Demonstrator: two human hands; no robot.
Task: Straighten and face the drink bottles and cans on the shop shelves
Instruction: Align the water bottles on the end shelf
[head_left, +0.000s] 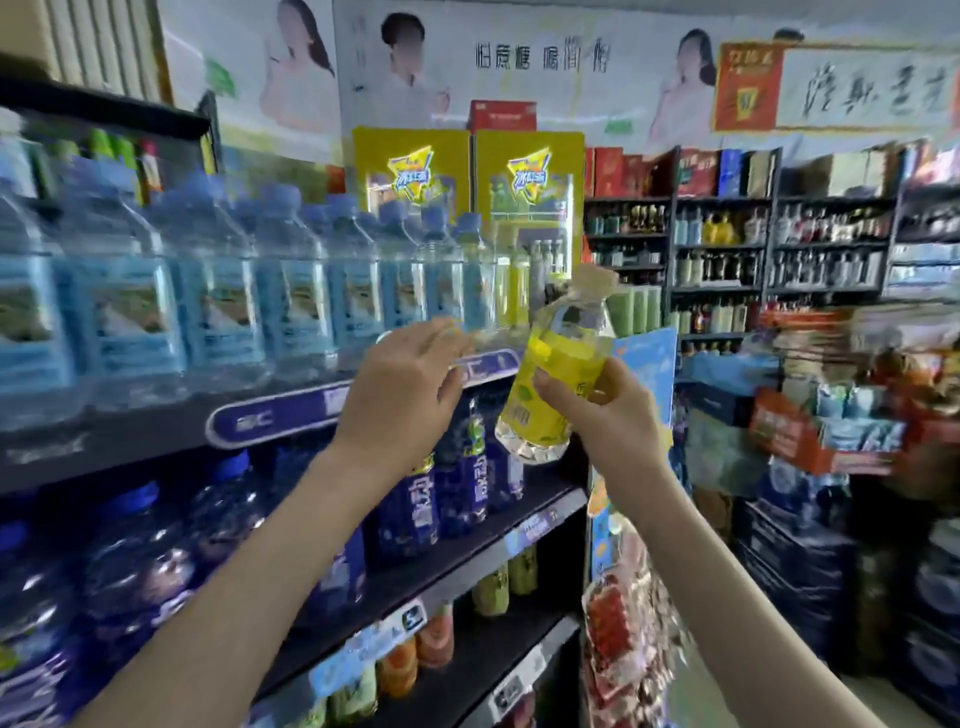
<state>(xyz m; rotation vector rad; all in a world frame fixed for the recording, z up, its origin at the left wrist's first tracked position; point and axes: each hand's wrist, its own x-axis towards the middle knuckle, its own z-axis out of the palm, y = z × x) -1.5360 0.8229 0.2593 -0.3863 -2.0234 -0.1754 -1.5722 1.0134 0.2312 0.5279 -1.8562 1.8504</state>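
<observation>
My right hand (605, 410) grips a clear bottle with a yellow label (556, 364), tilted with its cap up and to the right, held in front of the shelf's right end. My left hand (402, 384) hovers at the shelf edge just left of the bottle, fingers relaxed and slightly bent, holding nothing. A row of water bottles with blue labels and blue caps (291, 291) fills the shelf behind my hands. Bottles with dark blue labels (457, 467) stand on the shelf (467, 551) below.
Yellow-labelled bottles (511, 280) stand at the top shelf's right end. Lower shelves hold orange and green drinks (415, 649). Packaged goods (618, 623) hang on the shelf end. An aisle with stacked boxes (810, 426) and further shelving (727, 249) lies to the right.
</observation>
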